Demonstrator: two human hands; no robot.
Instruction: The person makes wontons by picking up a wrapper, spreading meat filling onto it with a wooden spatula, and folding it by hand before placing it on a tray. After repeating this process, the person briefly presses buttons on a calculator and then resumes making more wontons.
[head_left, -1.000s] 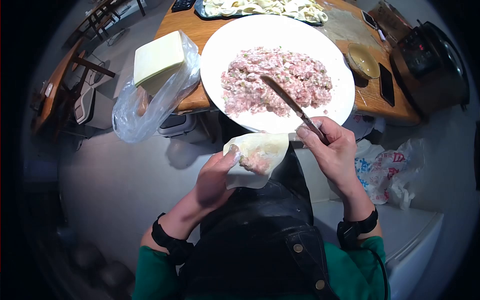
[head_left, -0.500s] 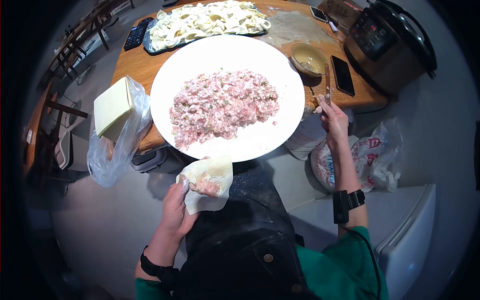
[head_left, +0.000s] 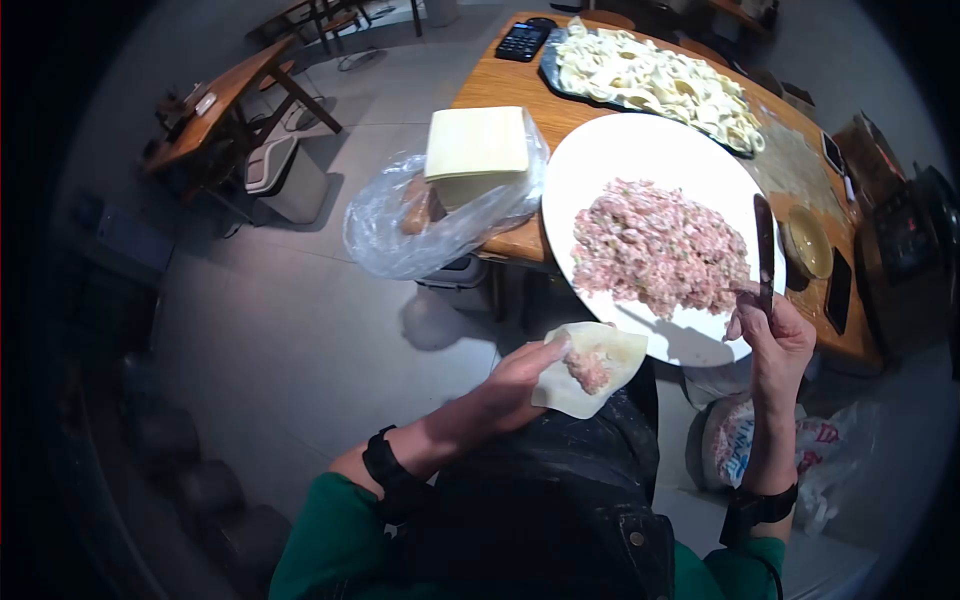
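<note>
My left hand (head_left: pixel 520 376) holds a square dough wrapper (head_left: pixel 612 352) with a dab of minced meat (head_left: pixel 588 372) on it, below the plate's front rim. The thumb lies on the wrapper's edge and the other fingers are mostly hidden beneath. In my right hand (head_left: pixel 772 335) is a narrow, flat, dark stick (head_left: pixel 765 250), gripped at its lower part and pointing away from me. That hand is over the right front rim of a large white plate (head_left: pixel 620 150). Pink minced meat filling (head_left: pixel 660 245) with green flecks is heaped on the plate.
A stack of wrappers (head_left: pixel 478 145) in a clear plastic bag (head_left: pixel 400 240) sits at the table's left edge. Behind are a tray of folded dumplings (head_left: pixel 660 80) and a calculator (head_left: pixel 522 40). Rightward are a bowl (head_left: pixel 808 243), a phone (head_left: pixel 839 290) and a cooker (head_left: pixel 905 235).
The view has turned left, so the table appears further right. My right hand has moved from beside the bowl to over the plate's rim. My left hand still holds the filled wrapper.
</note>
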